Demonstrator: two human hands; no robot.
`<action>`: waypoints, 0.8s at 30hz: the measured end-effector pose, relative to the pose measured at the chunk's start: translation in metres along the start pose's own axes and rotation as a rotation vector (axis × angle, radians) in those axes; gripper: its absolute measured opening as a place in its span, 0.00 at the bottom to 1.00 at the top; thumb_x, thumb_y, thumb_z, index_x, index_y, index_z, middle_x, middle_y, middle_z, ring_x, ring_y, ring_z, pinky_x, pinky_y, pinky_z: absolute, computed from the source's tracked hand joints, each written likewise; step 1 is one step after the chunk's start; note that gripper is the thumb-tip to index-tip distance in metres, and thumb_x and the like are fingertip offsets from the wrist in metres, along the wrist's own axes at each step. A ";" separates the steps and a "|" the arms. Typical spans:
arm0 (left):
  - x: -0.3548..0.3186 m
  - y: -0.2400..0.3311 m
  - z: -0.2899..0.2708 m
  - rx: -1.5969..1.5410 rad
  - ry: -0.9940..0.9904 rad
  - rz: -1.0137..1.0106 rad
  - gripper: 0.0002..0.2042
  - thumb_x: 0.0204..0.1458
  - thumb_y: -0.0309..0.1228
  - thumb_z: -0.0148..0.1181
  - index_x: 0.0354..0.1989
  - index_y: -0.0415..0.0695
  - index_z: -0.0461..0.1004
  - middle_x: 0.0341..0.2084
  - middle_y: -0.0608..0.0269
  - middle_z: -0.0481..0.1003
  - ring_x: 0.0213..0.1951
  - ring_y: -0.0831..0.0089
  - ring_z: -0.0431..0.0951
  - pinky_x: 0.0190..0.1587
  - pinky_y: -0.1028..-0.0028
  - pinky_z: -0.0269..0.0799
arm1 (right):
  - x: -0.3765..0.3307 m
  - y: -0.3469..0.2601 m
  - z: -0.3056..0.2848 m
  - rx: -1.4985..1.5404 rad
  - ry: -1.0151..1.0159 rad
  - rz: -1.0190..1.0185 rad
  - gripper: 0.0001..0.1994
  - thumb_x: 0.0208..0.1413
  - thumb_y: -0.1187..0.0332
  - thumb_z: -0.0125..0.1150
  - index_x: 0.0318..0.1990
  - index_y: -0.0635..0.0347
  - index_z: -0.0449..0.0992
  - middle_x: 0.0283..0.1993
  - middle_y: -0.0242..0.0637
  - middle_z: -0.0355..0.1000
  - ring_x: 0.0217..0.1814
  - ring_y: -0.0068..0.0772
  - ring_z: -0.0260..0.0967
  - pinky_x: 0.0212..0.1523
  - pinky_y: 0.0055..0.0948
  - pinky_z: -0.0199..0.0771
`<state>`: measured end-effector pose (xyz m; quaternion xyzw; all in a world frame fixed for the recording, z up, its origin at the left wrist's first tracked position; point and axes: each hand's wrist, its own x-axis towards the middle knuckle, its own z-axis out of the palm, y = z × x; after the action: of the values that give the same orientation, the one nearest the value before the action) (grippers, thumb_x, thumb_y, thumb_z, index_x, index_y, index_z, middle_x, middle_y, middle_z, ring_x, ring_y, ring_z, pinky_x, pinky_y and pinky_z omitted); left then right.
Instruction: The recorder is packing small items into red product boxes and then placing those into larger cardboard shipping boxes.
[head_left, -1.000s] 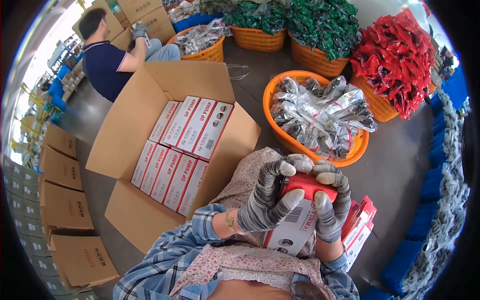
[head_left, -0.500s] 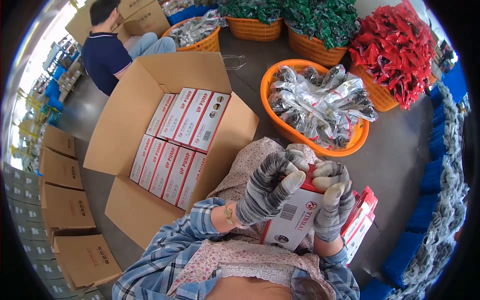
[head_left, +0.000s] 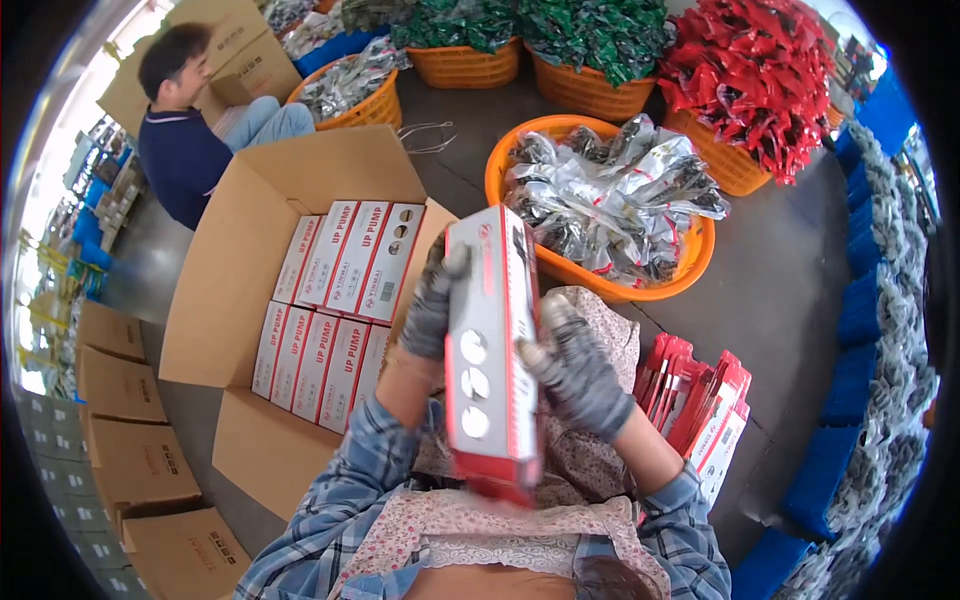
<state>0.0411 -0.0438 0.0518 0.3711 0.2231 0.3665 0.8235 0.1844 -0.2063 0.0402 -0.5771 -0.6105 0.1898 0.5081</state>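
Two gloved hands clamp a long red-and-white carton (head_left: pixel 492 350) between them, holding it upright over the person's lap. The left hand (head_left: pixel 437 305) in its grey knit glove grips the carton's left edge near the top, thumb hooked over the front face. The right hand (head_left: pixel 578 375), gloved the same way, presses against the carton's right edge lower down, fingers wrapped toward the back. The carton's face shows three round white spots in a column, and its lower end is red.

Just to the left stands a large open cardboard box (head_left: pixel 250 300) with its flaps spread, already packed with matching red-and-white cartons (head_left: pixel 335 300) lying flat in two rows. On the floor by the person's right side leans a stack of flattened red-and-white sleeves (head_left: pixel 705 405). Beyond the held carton sits an orange basket (head_left: pixel 620 285) heaped with silver packets (head_left: pixel 615 200). Farther back, other orange baskets hold green packets (head_left: pixel 590 35) and red packets (head_left: pixel 755 75).

At the upper left, another person in a dark blue shirt (head_left: pixel 180 150) sits beside more cardboard boxes. Closed cardboard boxes (head_left: pixel 125 440) line the left edge of the floor, and blue bundles (head_left: pixel 850 400) run along the right edge
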 end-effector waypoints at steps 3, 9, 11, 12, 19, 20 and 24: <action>0.018 0.006 -0.002 -0.106 -0.062 -0.227 0.23 0.57 0.43 0.53 0.58 0.49 0.63 0.53 0.57 0.68 0.48 0.65 0.73 0.51 0.67 0.72 | 0.025 0.005 0.002 -0.655 -0.080 -0.543 0.22 0.61 0.59 0.51 0.60 0.54 0.61 0.61 0.43 0.61 0.66 0.40 0.55 0.67 0.49 0.49; 0.012 0.032 0.040 -0.427 -0.275 0.275 0.32 0.53 0.47 0.57 0.63 0.48 0.56 0.57 0.49 0.63 0.52 0.57 0.71 0.54 0.57 0.69 | 0.103 0.004 -0.004 0.391 -0.120 0.277 0.25 0.57 0.54 0.56 0.59 0.54 0.62 0.56 0.37 0.65 0.60 0.37 0.62 0.62 0.44 0.60; 0.009 0.036 0.052 0.026 -0.230 0.883 0.35 0.53 0.46 0.57 0.66 0.53 0.49 0.58 0.49 0.60 0.54 0.54 0.68 0.57 0.52 0.65 | 0.117 -0.003 -0.004 0.423 -0.106 0.086 0.25 0.58 0.54 0.56 0.58 0.55 0.63 0.54 0.36 0.66 0.57 0.35 0.64 0.58 0.40 0.63; 0.008 0.037 0.043 0.033 -0.221 0.882 0.35 0.53 0.46 0.57 0.66 0.53 0.49 0.58 0.49 0.60 0.54 0.54 0.68 0.57 0.52 0.65 | 0.124 -0.005 -0.003 0.454 -0.089 -0.104 0.24 0.58 0.54 0.56 0.58 0.56 0.64 0.52 0.35 0.67 0.54 0.33 0.65 0.55 0.36 0.66; 0.006 0.042 0.011 0.366 0.342 0.869 0.30 0.56 0.48 0.51 0.66 0.66 0.47 0.57 0.49 0.60 0.54 0.57 0.67 0.54 0.53 0.69 | 0.153 0.379 -0.011 1.431 -0.035 0.470 0.19 0.58 0.58 0.55 0.50 0.63 0.70 0.43 0.45 0.73 0.46 0.44 0.71 0.52 0.35 0.68; 0.014 0.033 0.020 0.209 0.321 0.994 0.29 0.57 0.48 0.49 0.66 0.65 0.47 0.55 0.48 0.61 0.52 0.57 0.68 0.52 0.54 0.71 | 0.137 0.435 -0.034 0.529 0.056 0.520 0.18 0.56 0.55 0.54 0.45 0.61 0.72 0.35 0.41 0.73 0.36 0.38 0.70 0.41 0.34 0.70; 0.035 0.020 0.042 0.288 0.212 1.105 0.25 0.58 0.48 0.46 0.63 0.60 0.53 0.52 0.46 0.62 0.50 0.55 0.69 0.50 0.56 0.73 | 0.099 0.529 -0.035 -0.687 0.300 0.579 0.17 0.53 0.52 0.54 0.36 0.58 0.75 0.29 0.40 0.74 0.27 0.39 0.72 0.32 0.36 0.72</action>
<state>0.0817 -0.0266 0.0899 0.5019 0.1250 0.7432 0.4243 0.5027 0.0083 -0.3382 -0.8792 -0.3720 0.0253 0.2966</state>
